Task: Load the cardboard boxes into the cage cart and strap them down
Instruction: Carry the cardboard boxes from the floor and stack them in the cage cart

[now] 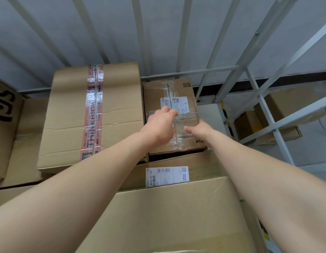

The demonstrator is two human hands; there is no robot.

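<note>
Fingers of the left hand (161,125) curled atop the small box (156,92), grip unclear to me; right hand (201,131) clasped its edge, thumb on top.

My arms reach toward 12 o'clock, left hand (161,125) with fingers curled, right hand (199,131) with thumb toward 9 o'clock.

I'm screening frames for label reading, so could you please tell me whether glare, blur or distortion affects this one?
Head view: wide-angle distortion bows the cage bars; clear tape on the small box and red tape on the big box catch glare; head view, fine print on the label is soft.
</note>
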